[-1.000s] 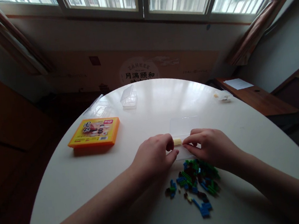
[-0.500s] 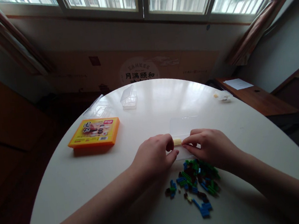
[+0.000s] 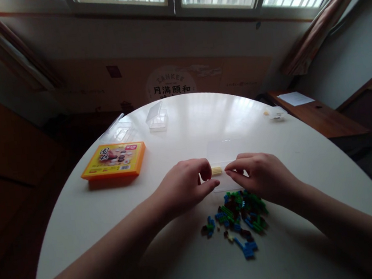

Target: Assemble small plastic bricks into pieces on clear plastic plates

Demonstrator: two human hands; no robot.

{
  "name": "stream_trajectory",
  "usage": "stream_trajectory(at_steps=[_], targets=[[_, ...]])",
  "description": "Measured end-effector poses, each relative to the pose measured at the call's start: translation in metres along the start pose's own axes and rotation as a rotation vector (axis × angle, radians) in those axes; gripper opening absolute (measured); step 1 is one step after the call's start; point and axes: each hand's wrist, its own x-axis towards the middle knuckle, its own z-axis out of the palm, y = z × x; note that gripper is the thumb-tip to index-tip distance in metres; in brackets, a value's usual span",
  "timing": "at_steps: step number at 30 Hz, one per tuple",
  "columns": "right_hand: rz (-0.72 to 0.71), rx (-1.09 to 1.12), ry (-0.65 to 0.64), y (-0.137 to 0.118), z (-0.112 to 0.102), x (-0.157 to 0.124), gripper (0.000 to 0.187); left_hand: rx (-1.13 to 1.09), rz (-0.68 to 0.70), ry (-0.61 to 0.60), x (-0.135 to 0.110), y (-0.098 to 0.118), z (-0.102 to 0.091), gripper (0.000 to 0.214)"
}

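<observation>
A short strip of pale yellow toy bricks (image 3: 216, 170) lies at the shallow clear plastic box (image 3: 227, 184), whose lid is open. My left hand (image 3: 189, 181) is at the strip's left end, its fingers curled against the strip and its thumb sticking out below. My right hand (image 3: 260, 173) is just right of the strip, with a small gap between. Its thumb and forefinger are pinched together, and anything between them is too small to make out. Just nearer than the box lies a loose pile of green, blue and brown toy bricks (image 3: 241, 216).
On the left of the round white table (image 3: 92, 231) lies an orange and yellow game box (image 3: 114, 160). Behind it are a clear open case (image 3: 121, 131) and a smaller clear box (image 3: 158, 120). Small pale pieces with clear plastic (image 3: 275, 112) lie at the far right.
My right fingertips have come away from the right end of the yellow strip, leaving a small gap. The whole view has shifted slightly. My left hand stays by the strip.
</observation>
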Motion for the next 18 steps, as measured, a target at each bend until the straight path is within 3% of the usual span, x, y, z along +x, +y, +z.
stream_trajectory(at_steps=[5, 8, 11, 14, 18], targets=[[-0.009, 0.003, 0.077, 0.000, -0.008, -0.003, 0.018, 0.041, 0.287, -0.234, -0.012, 0.017, -0.016, 0.004], [-0.010, -0.016, 0.120, 0.002, -0.016, -0.005, 0.018, 0.066, 0.330, -0.379, -0.019, 0.029, -0.020, 0.014], [-0.020, -0.024, 0.142, 0.004, -0.028, -0.007, 0.017, 0.110, 0.337, -0.439, -0.020, 0.033, -0.019, 0.015], [-0.094, -0.035, 0.074, 0.001, -0.040, -0.011, 0.016, 0.146, 0.344, -0.456, -0.019, 0.030, -0.018, 0.013], [-0.298, -0.103, -0.162, -0.016, -0.050, -0.020, 0.019, 0.139, 0.361, -0.391, -0.018, 0.023, -0.020, 0.012]])
